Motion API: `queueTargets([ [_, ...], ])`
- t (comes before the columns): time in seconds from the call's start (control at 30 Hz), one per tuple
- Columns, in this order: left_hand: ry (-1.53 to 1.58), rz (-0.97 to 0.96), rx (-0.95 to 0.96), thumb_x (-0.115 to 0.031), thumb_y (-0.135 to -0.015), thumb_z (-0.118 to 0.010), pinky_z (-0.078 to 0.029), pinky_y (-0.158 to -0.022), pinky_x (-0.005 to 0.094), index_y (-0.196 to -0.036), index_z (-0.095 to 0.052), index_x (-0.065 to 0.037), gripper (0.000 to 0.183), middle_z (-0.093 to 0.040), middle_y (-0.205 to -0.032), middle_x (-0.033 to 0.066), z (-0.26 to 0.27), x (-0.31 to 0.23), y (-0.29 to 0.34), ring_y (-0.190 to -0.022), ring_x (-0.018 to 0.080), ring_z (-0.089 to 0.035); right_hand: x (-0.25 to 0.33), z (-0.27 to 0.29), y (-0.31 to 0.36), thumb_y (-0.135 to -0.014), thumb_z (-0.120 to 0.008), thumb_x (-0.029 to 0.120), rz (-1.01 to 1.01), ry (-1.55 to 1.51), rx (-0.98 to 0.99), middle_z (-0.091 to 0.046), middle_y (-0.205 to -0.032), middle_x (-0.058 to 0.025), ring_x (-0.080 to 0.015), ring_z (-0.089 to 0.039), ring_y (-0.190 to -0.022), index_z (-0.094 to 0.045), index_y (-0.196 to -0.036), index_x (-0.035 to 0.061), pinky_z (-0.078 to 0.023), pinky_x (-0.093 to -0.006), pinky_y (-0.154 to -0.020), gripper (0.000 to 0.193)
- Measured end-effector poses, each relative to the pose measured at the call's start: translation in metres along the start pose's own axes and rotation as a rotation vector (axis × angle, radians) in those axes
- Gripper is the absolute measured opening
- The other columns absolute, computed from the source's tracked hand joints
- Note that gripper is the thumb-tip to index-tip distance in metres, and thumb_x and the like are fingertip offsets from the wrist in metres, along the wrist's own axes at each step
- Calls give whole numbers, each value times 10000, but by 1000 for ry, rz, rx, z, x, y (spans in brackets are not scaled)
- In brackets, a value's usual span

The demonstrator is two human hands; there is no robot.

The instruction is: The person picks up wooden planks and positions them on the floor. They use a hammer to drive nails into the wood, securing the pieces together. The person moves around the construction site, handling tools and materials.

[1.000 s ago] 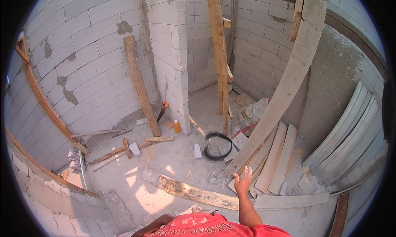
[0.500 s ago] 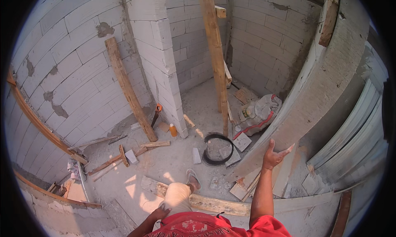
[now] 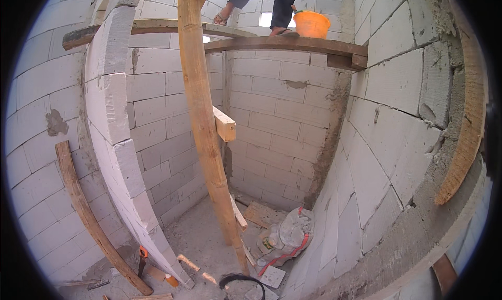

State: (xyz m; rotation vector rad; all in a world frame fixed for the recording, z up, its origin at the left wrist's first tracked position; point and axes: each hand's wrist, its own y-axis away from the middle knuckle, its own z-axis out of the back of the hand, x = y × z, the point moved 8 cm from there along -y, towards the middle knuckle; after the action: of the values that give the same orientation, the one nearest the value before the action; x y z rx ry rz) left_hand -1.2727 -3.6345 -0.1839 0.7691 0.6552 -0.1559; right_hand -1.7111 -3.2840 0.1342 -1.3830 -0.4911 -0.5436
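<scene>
Neither my left hand nor my right hand shows at this moment. In front of me an upright timber post stands on the floor, with a short wood block jutting from its side. Higher up, another person's legs and sandalled feet rest on a plank scaffold. An orange bucket sits on the planks beside the right foot. Down at the post's foot lie a coiled black band and a white sack with a red stripe.
Light block walls surround the corner, and a partition wall end juts out at left. A rough log leans there. Near it are an orange-handled saw and an orange bottle. A board hangs at right.
My view has tilted upward, bringing the scaffold, the person's legs and the bucket in. My hands, one on my leg and the other open by the wall, have left the picture.
</scene>
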Motion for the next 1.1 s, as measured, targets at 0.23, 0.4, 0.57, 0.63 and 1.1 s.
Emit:
queueTargets([
  [0.23,44,-73,62,-628,-937,-520,-365,-1140,387,-1499,-440,-69,797,-484,-1489,226,44,-41,-81,-1375,347,-473,15,-18,-10,-977,-579,542,-20,83,-29,-357,-1475,-334,-434,-466,-1303,-166,-1507,-108,-411,-505,-1058,935],
  [0.4,60,-44,330,-630,-928,-530,-374,-1133,389,-1489,-464,-85,785,-505,-1473,221,-74,34,-10,-1362,340,-489,5,-19,-7,-968,-585,556,-13,86,-31,-373,-1461,-341,-443,-493,-1277,-170,-1501,-112,-443,-512,-1031,950],
  [0.57,-8,-346,732,-633,-918,-539,-382,-1126,391,-1479,-489,-102,774,-527,-1458,216,-275,138,174,-1349,333,-505,-35,5,-1,-960,-590,570,56,32,-4,-389,-1447,-348,-453,-520,-1252,-175,-1496,-117,-476,-520,-1004,966],
  [0.63,-154,-156,682,-529,-971,-501,-310,-1178,414,-1466,-515,-149,624,-430,-1561,145,-299,150,243,-1413,372,-415,-59,17,-9,-956,-592,576,75,2,34,-396,-1441,-350,-457,-531,-1242,-176,-1494,-119,-488,-522,-993,972],
  [1.1,854,652,-444,-800,-735,-655,-296,-1188,378,-1553,-165,89,1304,-341,-1545,327,-396,244,700,-1448,385,-368,-196,9,139,-915,-637,512,-81,361,404,-573,-1254,-343,-475,-630,-1100,-363,-1355,-130,-531,-580,-876,825],
])
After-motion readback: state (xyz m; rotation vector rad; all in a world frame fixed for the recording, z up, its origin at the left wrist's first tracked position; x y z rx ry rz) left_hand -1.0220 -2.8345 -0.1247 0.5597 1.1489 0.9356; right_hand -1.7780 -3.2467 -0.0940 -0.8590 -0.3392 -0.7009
